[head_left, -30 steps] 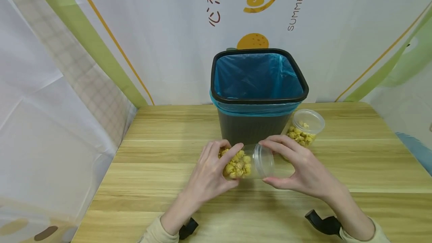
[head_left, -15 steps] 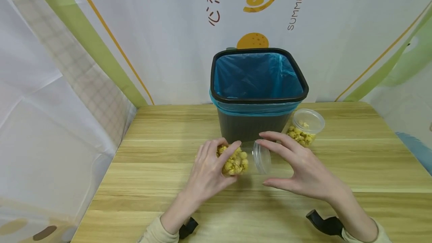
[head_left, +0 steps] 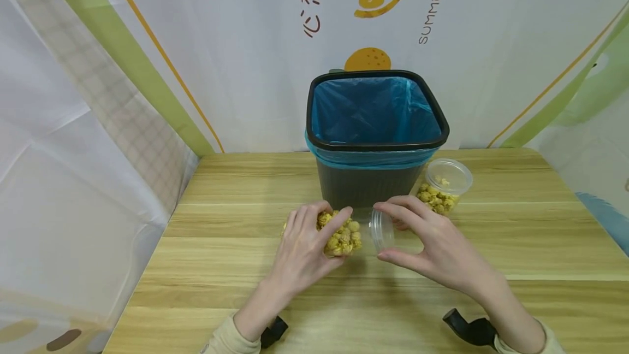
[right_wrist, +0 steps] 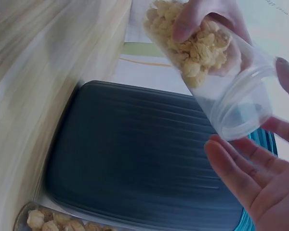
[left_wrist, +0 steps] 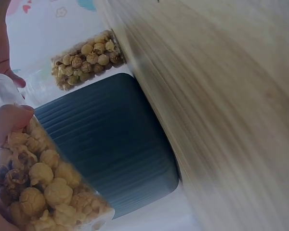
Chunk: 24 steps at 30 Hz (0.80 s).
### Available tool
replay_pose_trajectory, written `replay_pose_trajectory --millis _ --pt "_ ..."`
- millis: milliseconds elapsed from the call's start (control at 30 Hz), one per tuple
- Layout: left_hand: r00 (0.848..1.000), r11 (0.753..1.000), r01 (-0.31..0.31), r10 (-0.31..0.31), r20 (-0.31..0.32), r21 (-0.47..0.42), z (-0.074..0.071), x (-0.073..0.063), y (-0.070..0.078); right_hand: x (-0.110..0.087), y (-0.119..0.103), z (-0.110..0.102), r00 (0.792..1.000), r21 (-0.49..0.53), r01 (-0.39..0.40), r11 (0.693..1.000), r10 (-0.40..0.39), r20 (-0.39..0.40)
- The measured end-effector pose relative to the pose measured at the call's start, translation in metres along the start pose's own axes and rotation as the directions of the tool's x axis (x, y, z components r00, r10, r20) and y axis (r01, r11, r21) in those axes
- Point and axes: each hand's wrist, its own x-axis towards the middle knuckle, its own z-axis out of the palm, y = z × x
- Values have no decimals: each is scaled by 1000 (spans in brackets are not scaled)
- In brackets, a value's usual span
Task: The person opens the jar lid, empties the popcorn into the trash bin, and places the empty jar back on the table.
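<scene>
My left hand (head_left: 304, 250) grips a clear plastic jar of yellow popcorn (head_left: 346, 236), which lies sideways above the table, its lidded end to the right. In the left wrist view, my thumb presses along the side of the popcorn jar (left_wrist: 48, 178). My right hand (head_left: 442, 242) reaches round the clear screw lid (head_left: 383, 231), fingertips at its upper edge and thumb at its lower edge. From the right wrist, the lid (right_wrist: 243, 108) sits on the jar's end, between the right fingers (right_wrist: 231, 173). The left palm is hidden.
Just beyond the hands stands a dark trash bin (head_left: 368, 182) with a blue liner bag (head_left: 373, 108). A second lidded popcorn jar (head_left: 439, 195) stands to its right. Everything is on a wooden table (head_left: 236, 223), with a printed curtain (head_left: 245, 42) behind.
My right fingers came away from the lid half a second ago, spread wide, and have now closed back onto its rim. The left hand and jar moved slightly left, then stayed nearly still.
</scene>
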Motion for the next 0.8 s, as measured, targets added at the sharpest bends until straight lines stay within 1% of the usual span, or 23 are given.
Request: replay_pose_trajectory --millis 100,233,267,333,433,567,700,800 --pt "1000 1000 10 -10 3 -10 1 0 -1 1 0 -1 998 -14 61 998 -61 -2" --pt "1000 1000 17 -17 5 -20 1 0 -2 2 1 -3 990 -27 144 989 -144 -6" --pt "1000 1000 17 -17 6 -22 1 0 -3 2 1 -3 987 -24 159 987 -159 -9" --pt "1000 1000 16 -16 5 -24 1 0 -3 2 0 -3 987 -21 162 987 -162 -2" --pt "1000 1000 15 -15 5 -24 1 0 -3 2 0 -4 993 -21 117 993 -117 11" --pt "1000 1000 13 -13 2 -16 1 0 -3 1 -1 -4 1000 -42 24 999 -24 3" --pt "1000 1000 11 -11 -4 -14 0 1 -3 2 -1 0 999 -84 -53 995 53 -10" --pt "1000 1000 8 -8 -3 -16 -1 1 -3 1 -1 3 995 -78 -103 992 104 -3"
